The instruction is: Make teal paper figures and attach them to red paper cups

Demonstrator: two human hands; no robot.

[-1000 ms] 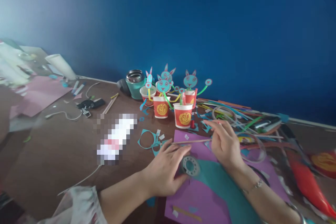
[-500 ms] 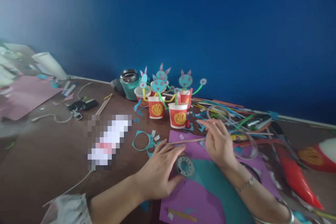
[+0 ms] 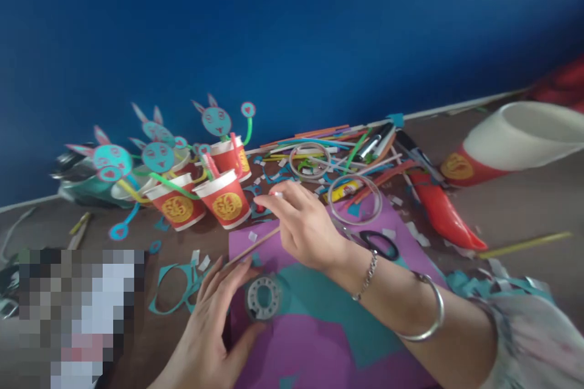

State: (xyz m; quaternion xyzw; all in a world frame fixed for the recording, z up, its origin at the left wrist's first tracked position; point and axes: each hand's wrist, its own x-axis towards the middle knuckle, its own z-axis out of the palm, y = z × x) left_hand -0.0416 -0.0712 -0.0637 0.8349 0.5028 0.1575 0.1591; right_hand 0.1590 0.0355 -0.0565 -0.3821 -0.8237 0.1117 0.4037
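My left hand (image 3: 214,322) rests low on the work area, its fingers stretched and the thumb apart. Beside it, between thumb and forefinger, lies a roll of clear tape (image 3: 263,299). A thin wooden stick (image 3: 254,246) runs from the left fingertips to beneath my right hand (image 3: 308,225). The right fingers are pinched together, with a small white bit at the tips that I cannot make out clearly. Purple paper (image 3: 301,349) and a teal sheet (image 3: 319,298) lie under both hands. Red paper cups (image 3: 223,199) with blue rabbit faces (image 3: 216,121) stand ahead.
Drinking straws (image 3: 314,134), tape rings (image 3: 354,199), a glue stick (image 3: 345,190) and markers (image 3: 374,143) crowd the back. Scissors (image 3: 381,245) lie by my right forearm. At right are a red pouch (image 3: 449,213) and a stack of cups (image 3: 515,140). Teal cut-outs (image 3: 171,292) lie left.
The view has swung right and come closer, so the cups now appear farther left. My hands keep about the same pose around the tape roll and stick.
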